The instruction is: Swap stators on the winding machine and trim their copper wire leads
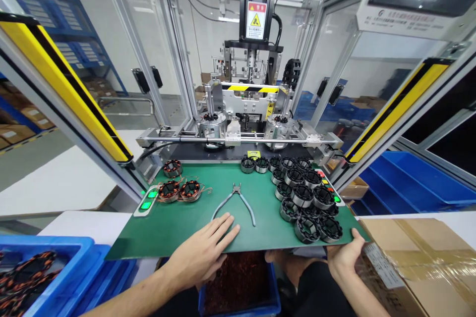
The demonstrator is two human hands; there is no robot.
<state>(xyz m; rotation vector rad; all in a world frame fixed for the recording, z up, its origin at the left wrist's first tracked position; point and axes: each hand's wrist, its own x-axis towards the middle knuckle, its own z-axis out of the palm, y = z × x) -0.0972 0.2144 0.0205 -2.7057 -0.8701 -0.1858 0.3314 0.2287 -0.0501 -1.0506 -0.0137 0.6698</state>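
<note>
My left hand (203, 252) lies flat on the near edge of the green mat (186, 223), fingers stretched out, holding nothing. Just beyond its fingertips lies a pair of cutters (235, 200) with pale blue handles. My right hand (345, 255) grips the mat's near right corner, thumb on top, close to a cluster of several black and silver stator rings (303, 193). Three copper-wound stators (178, 189) sit at the mat's left.
A press machine (247, 114) with two round fixtures stands behind the mat, between yellow light-curtain posts (70, 91). Green buttons (148, 198) sit at the left edge. Blue bins (40, 272) are at left and below; a cardboard box (420, 262) is at right.
</note>
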